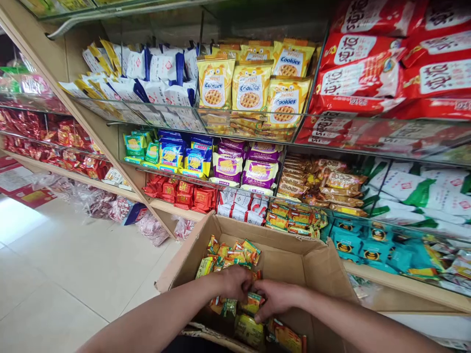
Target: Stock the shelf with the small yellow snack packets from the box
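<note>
Both hands reach down into an open cardboard box (283,245) that holds small yellow, orange and green snack packets (233,252). My left hand (236,283) lies over the packets in the box's left half, its fingers curled down; what its fingertips hold is hidden. Just right of it, my right hand (274,298) has its thumb and fingers around the end of a yellow-green packet (252,303). Below the hands, a larger yellow-green packet (249,329) and an orange packet (285,336) lie near the box's front edge.
Glass-fronted shelves rise behind the box, with yellow cookie packs (252,88), red bags (360,63), purple biscuit packs (259,169) and teal packs (373,245). Similar yellow packets (290,215) fill a low compartment. Plastic bags (91,198) lie on the tiled floor (77,264) at left.
</note>
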Available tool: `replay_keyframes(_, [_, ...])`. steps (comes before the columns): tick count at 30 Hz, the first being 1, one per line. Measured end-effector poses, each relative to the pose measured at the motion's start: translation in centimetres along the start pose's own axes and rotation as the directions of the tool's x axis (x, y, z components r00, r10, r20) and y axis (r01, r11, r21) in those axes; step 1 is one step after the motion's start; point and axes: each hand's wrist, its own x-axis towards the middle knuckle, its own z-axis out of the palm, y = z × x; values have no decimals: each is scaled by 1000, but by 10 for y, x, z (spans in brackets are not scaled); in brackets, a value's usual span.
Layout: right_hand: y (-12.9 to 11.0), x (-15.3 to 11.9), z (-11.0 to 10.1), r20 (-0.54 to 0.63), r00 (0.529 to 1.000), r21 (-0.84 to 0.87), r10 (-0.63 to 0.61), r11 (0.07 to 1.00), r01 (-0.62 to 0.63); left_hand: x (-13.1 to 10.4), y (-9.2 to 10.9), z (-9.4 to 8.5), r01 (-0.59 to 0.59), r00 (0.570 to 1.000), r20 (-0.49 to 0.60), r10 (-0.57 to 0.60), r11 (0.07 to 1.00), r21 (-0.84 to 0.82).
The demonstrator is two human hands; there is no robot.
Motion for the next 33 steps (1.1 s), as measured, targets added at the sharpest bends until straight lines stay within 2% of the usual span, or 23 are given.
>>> replay_keyframes(3, [11, -2, -3, -121, 992, 242, 31, 970, 0, 4, -3, -6, 10, 986, -152, -73, 925, -380])
replay_keyframes(4, [13, -5, -7, -155, 987, 332, 40, 943, 14, 6, -3, -9, -41, 975, -207, -78, 856, -516])
replay_keyframes(6, [14, -12, -17, -224, 974, 496, 34, 864, 84, 9, -3, -15, -132, 961, -268, -69, 737, -663])
replay_keyframes(8, [12, -20, -30, -328, 944, 603, 32, 777, 184, 11, -2, -21, -210, 961, -275, -39, 544, -812])
replay_keyframes(10, [8, -26, -41, -413, 910, 635, 50, 732, 248, 10, -1, -26, -223, 963, -260, -66, 343, -912])
replay_keyframes(13, [2, -31, -47, -468, 880, 671, 74, 678, 300, 8, -1, -31, -204, 961, -222, -167, 116, -972])
replay_keyframes(15, [0, -32, -47, -463, 880, 728, 101, 609, 314, 8, 0, -32, -212, 957, -207, -203, -5, -977])
replay_keyframes(17, [-2, -32, -45, -429, 894, 794, 126, 525, 307, 8, 2, -32, -236, 951, -216, -221, -71, -969])
replay_keyframes(19, [-2, -31, -46, -415, 899, 826, 141, 472, 307, 8, 5, -33, -261, 946, -236, -224, -92, -961])
replay_keyframes(21, [0, -32, -52, -483, 854, 822, 195, 436, 365, 7, 8, -33, -265, 947, -243, -209, -85, -960])
replay_keyframes(22, [2, -33, -58, -544, 803, 810, 244, 404, 426, 6, 9, -34, -262, 948, -243, -208, -71, -962])
replay_keyframes(25, [13, -36, -84, -683, 604, 725, 410, 277, 631, 3, 8, -34, -233, 943, -230, -240, 13, -972])
replay_keyframes(26, [19, -37, -93, -711, 542, 684, 448, 262, 681, 2, 7, -34, -213, 943, -219, -252, 52, -976])
replay_keyframes(29, [36, -35, -116, -791, 377, 565, 482, 338, 753, 2, 5, -30, -137, 956, -172, -237, 155, -978])
replay_keyframes(31, [47, -29, -127, -816, 299, 512, 495, 376, 772, 2, 4, -27, -99, 967, -146, -209, 222, -970])
replay_keyframes(33, [56, -21, -136, -810, 270, 497, 520, 365, 787, 3, 4, -24, -60, 975, -119, -187, 297, -953])
